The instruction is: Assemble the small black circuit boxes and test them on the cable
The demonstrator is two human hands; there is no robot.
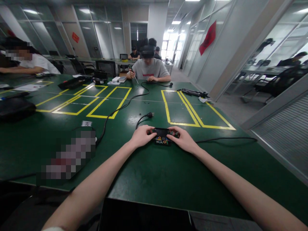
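Observation:
A small black device point(162, 136) with exposed coloured electronic parts is between my two hands, low over the green table. My left hand point(144, 135) grips its left side, thumb on the near face and fingers behind. On the opposite side my right hand point(180, 138) holds it the same way, thumb on the edge by the components. A black cable with a plug point(150, 115) lies just beyond my left hand. Another black cable point(226, 139) runs off to the right from near the device.
Yellow tape outlines point(184, 124) mark the green table point(137, 192). At the left lie a blurred-out long object point(72, 154) and a black bag point(16, 107). Across the table a person in a grey shirt point(150, 69) holds a thin tool. Black folded gear point(193, 93) lies far right.

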